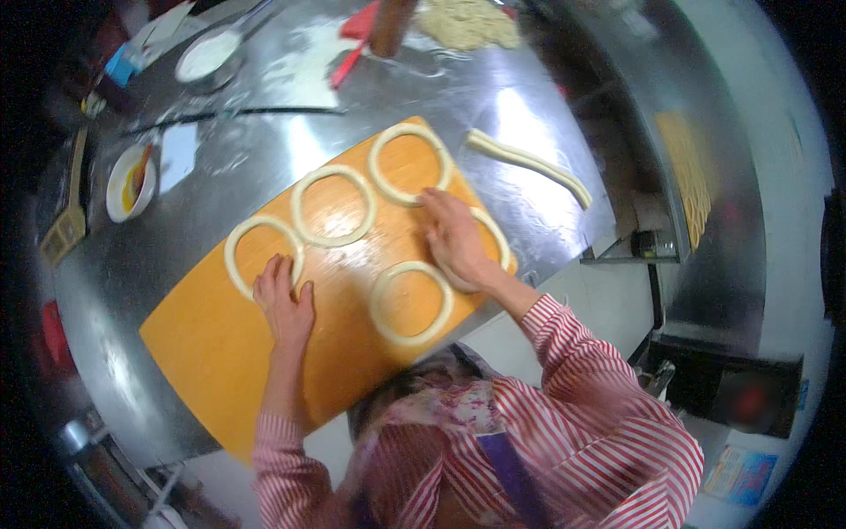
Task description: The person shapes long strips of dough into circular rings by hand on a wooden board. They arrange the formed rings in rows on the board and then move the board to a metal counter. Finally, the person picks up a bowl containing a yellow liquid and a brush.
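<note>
On the orange board (220, 339), which lies slantwise across the steel table (538, 220), we see five dough rings, though not all of them whole. Our right hand (456, 240) lies flat over the ring at the board's right edge (499, 236), hiding most of it; only an arc shows past the knuckles, so we cannot tell whether that ring is closed. Our left hand (284, 301) rests palm down with fingers spread and loosely straight, the fingertips touching the lower rim of the leftmost ring (263, 254). The right fingers are likewise stretched out and flat, pressing on dough and board, gripping nothing; their tips reach just beside the ring near the board's top corner (411, 164). Between the hands lie the middle ring (334, 205) and, toward the board's near edge, another ring (411, 302), both untouched.

Off the board, near the table's right edge, a straight dough rope (529, 165) lies by itself. At the table's far edge a pile of crumbly dough (467, 22) is cut off by the frame, and a brown upright thing beside it is too blurred to name. Toward the far left corner stand a metal bowl of flour (208, 57) and a small white bowl with yellow liquid (129, 183). Our striped sleeves (564, 339) and apron fill the lower frame.
</note>
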`<state>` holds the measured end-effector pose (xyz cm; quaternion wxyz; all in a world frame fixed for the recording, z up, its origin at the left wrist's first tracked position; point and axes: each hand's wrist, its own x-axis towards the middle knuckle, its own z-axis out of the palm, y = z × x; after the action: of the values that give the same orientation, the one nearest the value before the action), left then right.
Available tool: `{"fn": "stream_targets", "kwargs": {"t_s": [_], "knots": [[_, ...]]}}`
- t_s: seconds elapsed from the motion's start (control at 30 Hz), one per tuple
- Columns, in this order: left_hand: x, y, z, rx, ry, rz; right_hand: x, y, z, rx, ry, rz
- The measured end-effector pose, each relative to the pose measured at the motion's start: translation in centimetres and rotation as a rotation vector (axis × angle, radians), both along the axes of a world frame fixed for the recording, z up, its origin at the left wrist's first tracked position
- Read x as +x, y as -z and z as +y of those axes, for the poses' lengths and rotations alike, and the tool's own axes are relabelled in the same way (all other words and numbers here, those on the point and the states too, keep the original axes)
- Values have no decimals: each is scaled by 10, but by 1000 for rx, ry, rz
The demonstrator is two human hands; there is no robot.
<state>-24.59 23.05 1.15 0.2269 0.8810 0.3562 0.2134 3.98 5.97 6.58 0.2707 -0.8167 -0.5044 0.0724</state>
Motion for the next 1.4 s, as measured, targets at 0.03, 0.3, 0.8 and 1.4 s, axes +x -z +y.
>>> {"fn": "stream_targets", "kwargs": {"t_s": [0.03,0.3,0.8,1.4], "knots": [[18,-9,-4,7,-26,-22,39,14,-30,1,91,-33],[272,-50,-91,-73,572,-132,236,51,-199,-167,485,-157],[416,12,-184,160,637,373,203,66,-229,-342,497,-178],[382,-31,-136,-142,677,126,263,34,-289,-238,412,69]]}}
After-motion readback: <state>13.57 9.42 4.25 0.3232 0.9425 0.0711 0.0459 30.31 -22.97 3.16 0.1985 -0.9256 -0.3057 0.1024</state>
